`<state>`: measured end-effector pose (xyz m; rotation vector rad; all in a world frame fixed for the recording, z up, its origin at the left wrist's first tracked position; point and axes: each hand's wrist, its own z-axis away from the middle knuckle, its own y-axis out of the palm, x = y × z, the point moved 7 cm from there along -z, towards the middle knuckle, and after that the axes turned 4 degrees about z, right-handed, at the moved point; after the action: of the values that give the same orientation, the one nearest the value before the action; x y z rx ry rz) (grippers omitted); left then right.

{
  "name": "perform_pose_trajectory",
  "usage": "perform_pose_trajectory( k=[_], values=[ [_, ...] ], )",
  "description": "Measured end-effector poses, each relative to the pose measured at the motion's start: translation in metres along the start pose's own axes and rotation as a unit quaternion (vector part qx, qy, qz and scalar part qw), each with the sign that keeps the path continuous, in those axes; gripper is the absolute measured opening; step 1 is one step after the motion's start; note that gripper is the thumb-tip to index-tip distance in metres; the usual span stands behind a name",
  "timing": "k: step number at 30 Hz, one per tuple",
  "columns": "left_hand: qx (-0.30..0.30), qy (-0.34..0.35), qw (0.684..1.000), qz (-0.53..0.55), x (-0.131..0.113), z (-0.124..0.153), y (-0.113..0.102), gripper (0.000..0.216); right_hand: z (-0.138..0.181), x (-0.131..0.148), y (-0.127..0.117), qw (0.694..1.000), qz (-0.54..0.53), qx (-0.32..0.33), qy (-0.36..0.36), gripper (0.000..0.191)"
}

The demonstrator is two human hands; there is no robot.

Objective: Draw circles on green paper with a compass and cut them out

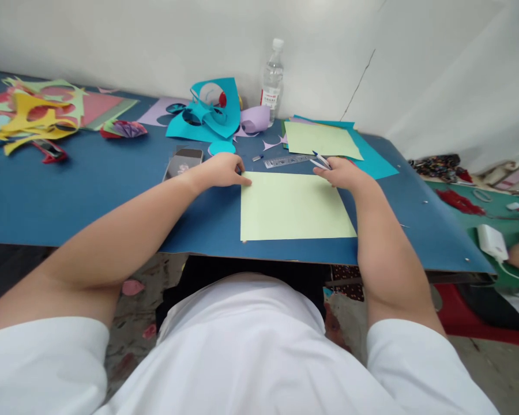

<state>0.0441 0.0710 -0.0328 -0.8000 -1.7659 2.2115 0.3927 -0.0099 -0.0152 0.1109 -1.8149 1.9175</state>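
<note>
A pale green sheet of paper (294, 207) lies flat near the front edge of the blue table (90, 196). My left hand (222, 171) rests at the sheet's far left corner, fingers curled and pressing on it. My right hand (343, 173) sits at the far right corner, closed round a white and blue pen (320, 161). Just beyond the sheet lies a clear ruler (288, 161).
A phone (184, 162) lies left of my left hand. Behind are cut teal paper (211, 118), a water bottle (272, 78), a stack of green and teal sheets (328, 141), and yellow and pink scraps (34, 112) far left. A green table with a white charger (492, 241) stands right.
</note>
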Motion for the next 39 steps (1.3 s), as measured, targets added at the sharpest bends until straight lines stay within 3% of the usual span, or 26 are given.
perform_pose_trajectory(
  k=[4, 8, 14, 20, 27, 39],
  values=[
    [0.005, 0.017, 1.000, 0.013, 0.001, -0.001, 0.000, 0.070, 0.016, 0.023, -0.004, 0.999, -0.002, -0.032, -0.026, 0.030],
    [0.023, 0.022, 0.999, 0.029, 0.006, -0.003, -0.001, 0.072, 0.029, 0.042, 0.003, 0.996, -0.047, 0.000, -0.072, 0.031],
    [0.036, 0.018, 0.999, 0.027, 0.004, 0.002, 0.000, 0.097, 0.033, 0.069, 0.005, 0.988, -0.078, 0.001, -0.135, 0.038],
    [0.033, -0.001, 0.999, 0.020, -0.005, 0.005, 0.009, 0.112, 0.037, 0.094, 0.009, 0.980, -0.057, -0.028, -0.187, 0.023],
    [0.026, -0.026, 0.999, 0.030, -0.006, 0.004, 0.015, 0.122, 0.028, 0.086, 0.018, 0.985, -0.073, -0.040, -0.152, 0.023],
    [0.024, -0.011, 1.000, 0.010, -0.008, 0.001, 0.015, 0.119, 0.018, 0.067, 0.020, 0.987, -0.084, -0.047, -0.131, 0.015]
  ],
)
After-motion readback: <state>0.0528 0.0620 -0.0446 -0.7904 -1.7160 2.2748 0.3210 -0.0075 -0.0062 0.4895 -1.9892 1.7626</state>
